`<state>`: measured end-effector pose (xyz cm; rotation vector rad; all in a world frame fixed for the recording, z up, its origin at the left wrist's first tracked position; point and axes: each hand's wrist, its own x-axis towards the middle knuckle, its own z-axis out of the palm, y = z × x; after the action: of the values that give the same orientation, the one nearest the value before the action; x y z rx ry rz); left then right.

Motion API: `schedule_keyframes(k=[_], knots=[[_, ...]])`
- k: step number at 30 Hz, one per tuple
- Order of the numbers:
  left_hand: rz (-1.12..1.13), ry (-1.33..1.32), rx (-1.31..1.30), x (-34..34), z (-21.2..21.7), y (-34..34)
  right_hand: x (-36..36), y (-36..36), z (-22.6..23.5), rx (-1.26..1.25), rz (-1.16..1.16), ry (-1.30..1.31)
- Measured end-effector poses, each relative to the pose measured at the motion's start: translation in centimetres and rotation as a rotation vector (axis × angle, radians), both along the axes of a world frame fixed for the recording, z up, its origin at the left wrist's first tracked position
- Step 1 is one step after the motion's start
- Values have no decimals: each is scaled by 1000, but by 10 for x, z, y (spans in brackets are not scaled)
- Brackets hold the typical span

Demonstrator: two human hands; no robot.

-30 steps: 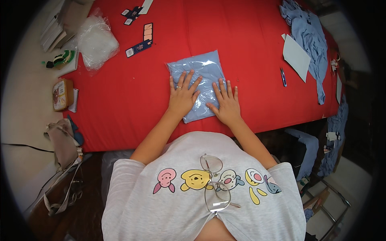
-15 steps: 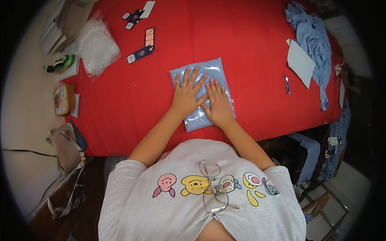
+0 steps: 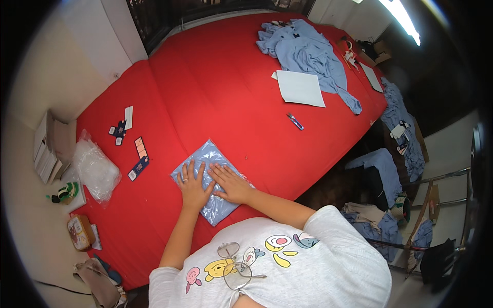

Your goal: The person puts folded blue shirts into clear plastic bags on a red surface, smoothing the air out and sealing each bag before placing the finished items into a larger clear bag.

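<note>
A folded light-blue garment in a clear plastic bag (image 3: 217, 209) lies flat on the red-covered table (image 3: 215, 87), close in front of my body. My left hand (image 3: 194, 191) rests palm down on its left part, fingers spread, with a ring on one finger. Beside it, my right hand (image 3: 232, 186) lies flat on the right part, fingers stretched out toward the upper left. Both hands touch the plastic and grip nothing. The bag's surface is shiny and creased around them.
On the left lie clear plastic bags (image 3: 95, 172) and dark tags (image 3: 138, 168). A white sheet (image 3: 301, 88), a small thread snipper (image 3: 295, 121) and a heap of blue garments (image 3: 308, 51) sit toward the far right. More blue clothes (image 3: 382, 172) hang beyond the right edge.
The view has turned right and up, so the window side of the room and the ceiling light now show. Both hands stay flat on the bagged garment.
</note>
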<state>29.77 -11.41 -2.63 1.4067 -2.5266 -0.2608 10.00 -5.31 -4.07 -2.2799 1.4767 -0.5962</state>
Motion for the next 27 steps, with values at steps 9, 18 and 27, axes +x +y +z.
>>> schedule_keyframes(k=[9, 18, 27], knots=[[388, 133, 325, 58, 5, 0, -45, 59, -5, 263, -675, -413], [309, 969, 438, 55, 101, 68, -41, 57, 44, 86, -406, -676], [581, 1102, 349, 120, 65, 140, -62, 82, 111, -44, 306, -104]])
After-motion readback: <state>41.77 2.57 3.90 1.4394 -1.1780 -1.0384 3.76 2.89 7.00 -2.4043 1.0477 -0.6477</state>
